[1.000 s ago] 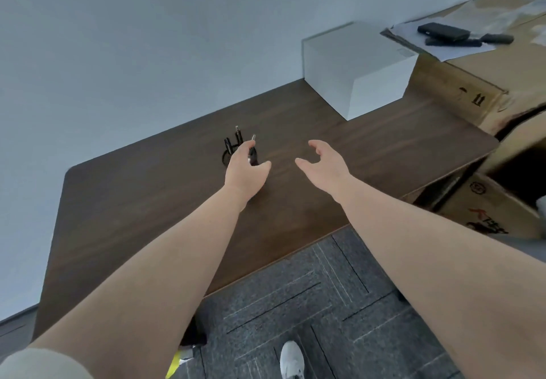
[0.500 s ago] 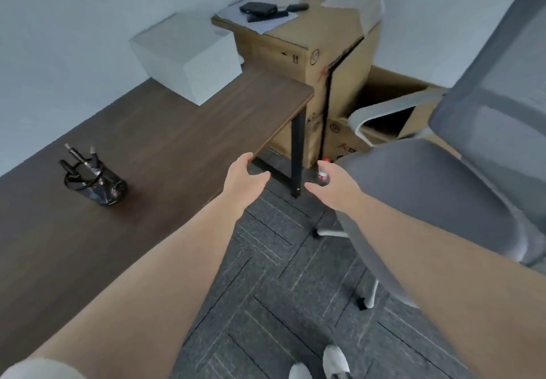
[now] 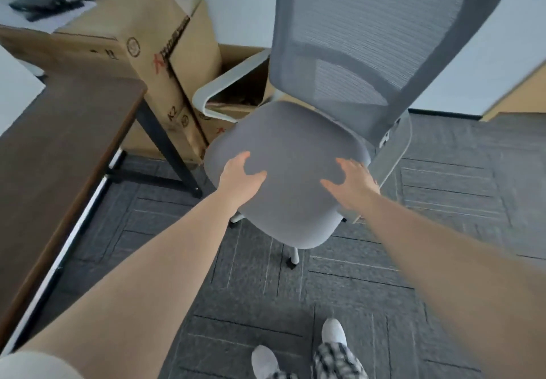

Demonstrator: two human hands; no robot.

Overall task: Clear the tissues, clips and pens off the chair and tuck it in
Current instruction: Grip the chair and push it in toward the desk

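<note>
A grey office chair (image 3: 292,142) with a mesh back and white armrests stands on the carpet in front of me, its seat bare. My left hand (image 3: 240,176) hovers at the seat's front left edge, fingers spread and holding nothing. My right hand (image 3: 353,182) is at the seat's front right edge, fingers also apart and empty. I cannot tell whether either hand touches the cushion. No tissues, clips or pens show on the seat.
A dark wooden desk (image 3: 50,154) with black legs runs along the left. Cardboard boxes (image 3: 165,62) stand behind it, left of the chair, with black items (image 3: 44,2) on top. Grey carpet tiles cover the floor, and my shoes (image 3: 331,334) are at the bottom.
My view has swung right from the desk and its pen holder to the chair. Both hands have moved from over the desk to the front of the seat.
</note>
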